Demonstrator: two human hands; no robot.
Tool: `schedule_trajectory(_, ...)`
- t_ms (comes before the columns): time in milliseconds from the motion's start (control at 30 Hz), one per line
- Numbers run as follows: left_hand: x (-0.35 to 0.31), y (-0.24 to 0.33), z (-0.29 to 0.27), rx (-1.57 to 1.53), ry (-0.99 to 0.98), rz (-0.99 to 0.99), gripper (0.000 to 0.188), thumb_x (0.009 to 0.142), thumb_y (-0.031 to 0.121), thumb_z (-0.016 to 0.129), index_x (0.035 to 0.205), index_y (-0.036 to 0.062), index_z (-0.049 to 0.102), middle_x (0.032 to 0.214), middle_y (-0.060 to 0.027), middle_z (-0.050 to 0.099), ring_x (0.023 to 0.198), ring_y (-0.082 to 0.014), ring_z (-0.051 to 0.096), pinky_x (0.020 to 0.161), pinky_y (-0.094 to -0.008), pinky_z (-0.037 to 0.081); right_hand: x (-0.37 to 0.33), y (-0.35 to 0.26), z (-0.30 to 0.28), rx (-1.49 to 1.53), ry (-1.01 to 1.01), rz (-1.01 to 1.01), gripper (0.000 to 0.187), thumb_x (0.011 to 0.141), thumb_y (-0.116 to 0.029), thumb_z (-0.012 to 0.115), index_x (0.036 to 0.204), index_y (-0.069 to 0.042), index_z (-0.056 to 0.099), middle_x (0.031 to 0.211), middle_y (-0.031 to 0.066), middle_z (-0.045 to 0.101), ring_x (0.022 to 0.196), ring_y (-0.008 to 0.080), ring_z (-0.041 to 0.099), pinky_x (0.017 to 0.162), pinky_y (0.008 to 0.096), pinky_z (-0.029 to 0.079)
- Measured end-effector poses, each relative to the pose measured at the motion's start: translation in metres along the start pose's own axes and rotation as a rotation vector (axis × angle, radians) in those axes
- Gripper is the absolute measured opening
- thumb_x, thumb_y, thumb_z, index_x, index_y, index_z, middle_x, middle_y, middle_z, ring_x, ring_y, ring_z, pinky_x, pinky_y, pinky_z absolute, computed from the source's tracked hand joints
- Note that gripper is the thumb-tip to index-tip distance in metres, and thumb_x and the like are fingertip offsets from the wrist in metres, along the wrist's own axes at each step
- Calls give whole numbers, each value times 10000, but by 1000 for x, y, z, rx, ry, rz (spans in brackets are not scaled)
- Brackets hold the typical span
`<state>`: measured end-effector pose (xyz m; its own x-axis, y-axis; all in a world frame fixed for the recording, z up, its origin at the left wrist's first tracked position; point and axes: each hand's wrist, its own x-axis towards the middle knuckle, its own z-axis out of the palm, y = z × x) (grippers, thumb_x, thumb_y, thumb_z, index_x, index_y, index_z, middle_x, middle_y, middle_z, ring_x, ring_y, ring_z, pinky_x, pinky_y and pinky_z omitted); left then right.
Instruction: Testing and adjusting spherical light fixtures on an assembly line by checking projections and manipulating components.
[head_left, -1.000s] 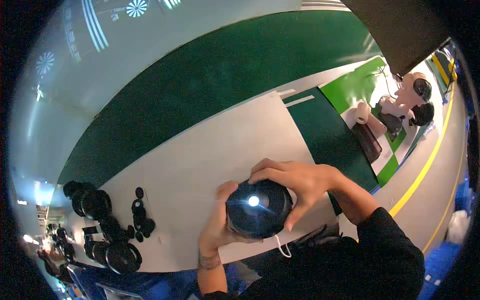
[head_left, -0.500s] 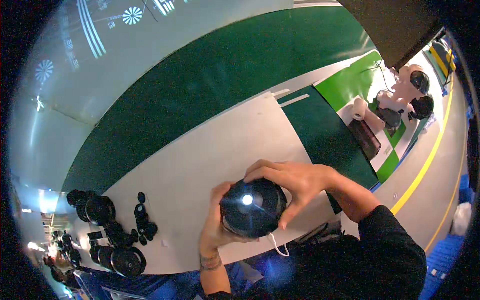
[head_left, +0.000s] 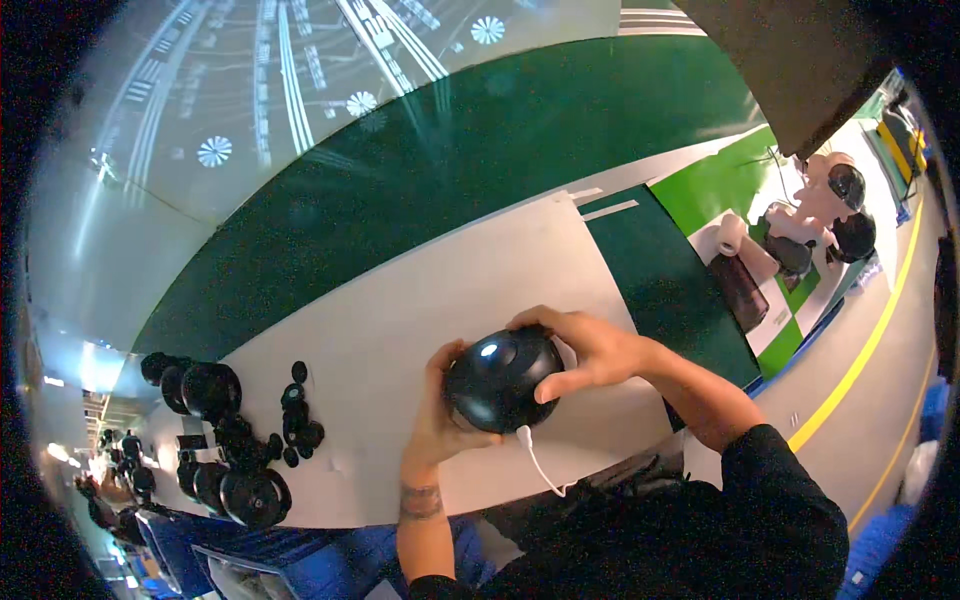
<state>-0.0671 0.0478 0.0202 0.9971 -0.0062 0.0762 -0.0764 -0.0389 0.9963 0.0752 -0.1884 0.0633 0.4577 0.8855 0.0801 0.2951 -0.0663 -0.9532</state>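
Above the white tabletop, I hold a black, dome-shaped projector lamp (head_left: 505, 385) in both hands. A bright lens glows near its top left, and a white cable runs from its near side toward my body. My left hand (head_left: 436, 425) wraps around the left side and under the near edge, with part of its fingers hidden behind the lamp. My right hand (head_left: 592, 352) grips the right side, fingers over the far edge and thumb on the near right. Light patterns (head_left: 300, 90) of stripes and pinwheels fall on the pale wall ahead.
Several round black parts (head_left: 255, 495) stand in groups on the white tabletop (head_left: 365, 350) at left. Beyond it lies a green surface (head_left: 400, 200). Far right, a green-and-white board (head_left: 690, 180) carries pale devices (head_left: 790, 220) and a dark cylinder (head_left: 740, 285). A dark panel (head_left: 790, 60) overhangs there.
The lamp has tilted in my hands, its lens facing farther from me. Its patterns on the wall have spread and shifted right. The cable shows more fully.
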Motion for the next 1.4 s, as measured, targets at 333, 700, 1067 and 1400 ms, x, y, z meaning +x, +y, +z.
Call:
schedule_trajectory(333, -17, -8, 18, -272, 149, -61, 1125, 587, 372, 937, 1435, 26, 285, 1361, -121, 444, 1285, -247, 438, 1085, -397, 384, -4, -10, -7, -5, -114, 196, 787, 813, -515, 721, 1345, -1, 451, 1251, 209, 573, 1133, 305, 574, 944, 397, 447)
schedule_trajectory(700, -40, 18, 28, -343, 377, -244, 340, 918, 252, 687, 1141, 7, 611, 946, -32, 653, 878, -130, 622, 817, -277, 505, -8, -15, 22, -120, 117, -8, 1074, 607, -407, 911, 1438, 1, 367, 1374, 192, 501, 1295, 299, 476, 1102, 402, 338)
schedule_trajectory(1067, -104, 2, -54, 156, 573, -128, 295, 918, 129, 628, 1184, 3, 622, 1153, -90, 632, 1008, -172, 605, 890, -286, 479, -2, -18, 11, -11, 41, -55, 1085, 604, -384, 905, 1450, 12, 353, 1409, 195, 481, 1332, 305, 448, 1129, 410, 303)
schedule_trajectory(1400, -128, 105, -154, 1007, 778, -386, 312, 807, 180, 692, 1074, 20, 667, 1025, -183, 669, 989, -338, 632, 843, -418, 503, 77, -108, -13, -527, 25, -121, 737, 799, -486, 740, 1373, -84, 511, 1333, 135, 585, 1238, 268, 547, 1050, 405, 401)
